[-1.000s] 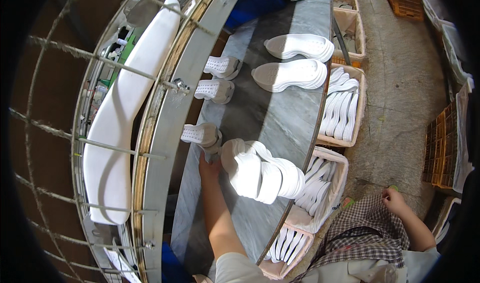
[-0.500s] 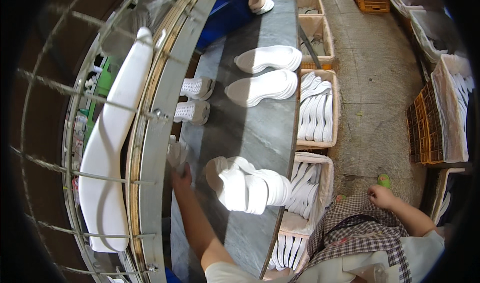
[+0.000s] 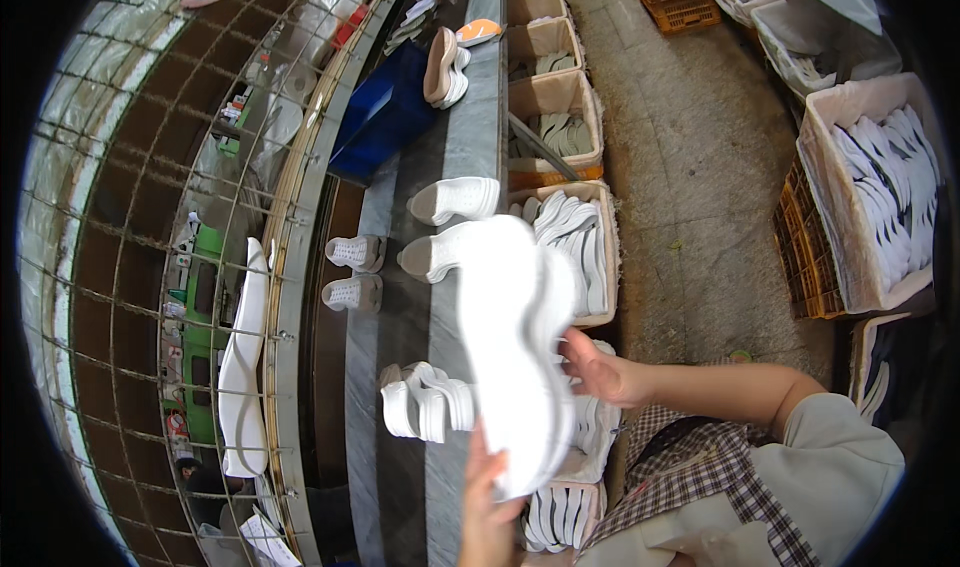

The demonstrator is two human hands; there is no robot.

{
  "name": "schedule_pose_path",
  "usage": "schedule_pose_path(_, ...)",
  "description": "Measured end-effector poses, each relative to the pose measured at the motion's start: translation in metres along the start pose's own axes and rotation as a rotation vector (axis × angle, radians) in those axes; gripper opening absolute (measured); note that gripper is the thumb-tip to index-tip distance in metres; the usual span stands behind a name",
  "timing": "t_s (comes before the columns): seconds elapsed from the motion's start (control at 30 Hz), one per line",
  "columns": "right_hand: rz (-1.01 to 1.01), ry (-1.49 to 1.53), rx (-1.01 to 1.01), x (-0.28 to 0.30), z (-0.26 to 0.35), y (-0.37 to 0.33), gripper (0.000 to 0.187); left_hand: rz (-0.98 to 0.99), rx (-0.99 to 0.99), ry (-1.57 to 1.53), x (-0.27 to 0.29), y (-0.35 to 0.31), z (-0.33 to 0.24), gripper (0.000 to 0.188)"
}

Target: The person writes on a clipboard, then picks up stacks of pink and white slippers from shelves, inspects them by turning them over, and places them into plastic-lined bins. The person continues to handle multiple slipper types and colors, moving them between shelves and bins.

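Observation:
In front of me my left hand (image 3: 487,487) is closed around the lower end of white shoe soles (image 3: 505,337), held up lengthwise over the bench's right edge. They look like more than one layered together, but blur hides how many. My right hand (image 3: 605,372) is at their right side, fingers apart, fingertips by the edge; whether they touch cannot be made out. Left of the held soles, a bunch of white soles (image 3: 425,402) stands on the grey marbled bench (image 3: 400,497). Farther up lie two more sole stacks, the upper one (image 3: 455,200) fully visible, the lower (image 3: 430,257) partly covered.
At the bench's left edge sit two small perforated white pieces (image 3: 352,294). A wire mesh guard (image 3: 130,227) runs along the left. Lined bins of soles (image 3: 575,232) line the bench's right side. Beyond the walkway (image 3: 690,167) stands an orange crate with a lined bin (image 3: 815,237).
My left hand has come up and right from the bench's left edge and now holds white soles. My right hand has moved from near my apron to beside them. The view has shifted.

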State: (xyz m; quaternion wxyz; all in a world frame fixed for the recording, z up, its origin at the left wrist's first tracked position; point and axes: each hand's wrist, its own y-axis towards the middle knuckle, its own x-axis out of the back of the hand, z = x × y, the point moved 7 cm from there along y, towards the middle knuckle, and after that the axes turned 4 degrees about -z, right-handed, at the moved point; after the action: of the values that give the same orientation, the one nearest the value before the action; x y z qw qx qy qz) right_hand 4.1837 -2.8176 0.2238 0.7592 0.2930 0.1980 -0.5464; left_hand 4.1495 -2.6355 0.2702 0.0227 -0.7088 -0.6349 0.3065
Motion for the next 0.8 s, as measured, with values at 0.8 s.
schedule_pose_path(0.8,-0.604,0.405,-0.840,0.085,0.018,-0.136,0.059,0.056,0.262,-0.006,-0.098,0.073,0.173,0.029)
